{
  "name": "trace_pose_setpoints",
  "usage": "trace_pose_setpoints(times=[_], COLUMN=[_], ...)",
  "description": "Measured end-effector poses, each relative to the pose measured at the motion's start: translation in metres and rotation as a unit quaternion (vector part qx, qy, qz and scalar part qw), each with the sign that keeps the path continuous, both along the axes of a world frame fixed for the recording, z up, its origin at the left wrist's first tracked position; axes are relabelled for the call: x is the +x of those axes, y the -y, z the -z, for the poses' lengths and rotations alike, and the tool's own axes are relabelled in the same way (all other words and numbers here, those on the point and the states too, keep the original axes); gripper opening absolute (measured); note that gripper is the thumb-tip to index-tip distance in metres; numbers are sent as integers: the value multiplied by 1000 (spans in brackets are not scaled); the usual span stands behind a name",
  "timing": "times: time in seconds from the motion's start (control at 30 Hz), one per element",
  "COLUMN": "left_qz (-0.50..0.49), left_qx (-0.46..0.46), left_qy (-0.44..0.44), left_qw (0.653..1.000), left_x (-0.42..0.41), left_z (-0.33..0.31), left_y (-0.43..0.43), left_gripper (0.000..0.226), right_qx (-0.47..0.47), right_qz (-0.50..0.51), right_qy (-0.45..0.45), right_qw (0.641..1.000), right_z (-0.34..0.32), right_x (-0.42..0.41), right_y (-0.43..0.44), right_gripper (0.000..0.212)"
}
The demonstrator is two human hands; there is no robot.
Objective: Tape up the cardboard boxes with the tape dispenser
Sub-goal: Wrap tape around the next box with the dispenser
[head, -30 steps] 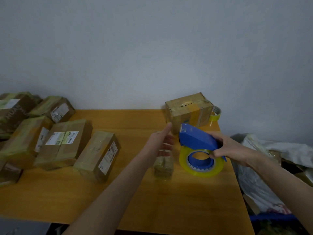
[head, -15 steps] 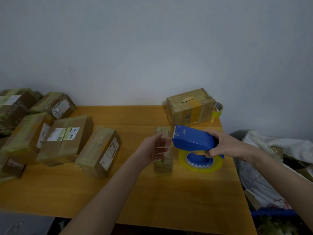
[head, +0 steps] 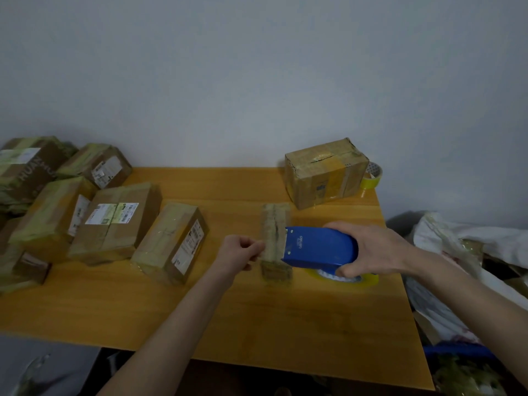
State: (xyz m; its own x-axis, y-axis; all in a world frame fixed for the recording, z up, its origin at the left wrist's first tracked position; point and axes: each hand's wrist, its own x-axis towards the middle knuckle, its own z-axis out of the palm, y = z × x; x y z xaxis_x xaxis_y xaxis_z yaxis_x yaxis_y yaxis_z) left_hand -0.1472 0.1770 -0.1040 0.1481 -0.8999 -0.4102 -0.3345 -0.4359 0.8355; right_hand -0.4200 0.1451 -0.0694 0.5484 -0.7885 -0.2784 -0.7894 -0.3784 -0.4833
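Right hand (head: 371,250) grips the blue tape dispenser (head: 320,247) from above, fingers wrapped round its rear end, with the front edge set on top of the small box (head: 274,224). Left hand (head: 243,251) sits at that box's left side with its fingers curled and the tips against the cardboard — whether they pinch a tape end cannot be told. The small box stands narrow on the wooden table (head: 257,324), right of the middle, between the two hands. A yellowish tape roll (head: 368,278) shows under the dispenser.

Behind, at the table's far right corner, stands a bigger taped box (head: 325,172) with a spare tape roll (head: 373,175) just beside it. Several wrapped boxes (head: 117,221) crowd the left side — some carry labels. Crumpled bags (head: 457,252) lie off the table's right edge.
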Motion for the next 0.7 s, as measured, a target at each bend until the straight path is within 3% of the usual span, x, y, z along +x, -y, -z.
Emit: trace_pose_setpoints(times=[0.7], left_qz=[-43], left_qx=[46], left_qy=[57], left_qw=[996], left_x=[22], left_z=[45], left_y=[-8], left_gripper=[25], right_qx=[66], right_qz=[19], right_qy=[-53], right_qw=[996], right_z=[43], right_x=[-16], right_y=[5], right_gripper=[72])
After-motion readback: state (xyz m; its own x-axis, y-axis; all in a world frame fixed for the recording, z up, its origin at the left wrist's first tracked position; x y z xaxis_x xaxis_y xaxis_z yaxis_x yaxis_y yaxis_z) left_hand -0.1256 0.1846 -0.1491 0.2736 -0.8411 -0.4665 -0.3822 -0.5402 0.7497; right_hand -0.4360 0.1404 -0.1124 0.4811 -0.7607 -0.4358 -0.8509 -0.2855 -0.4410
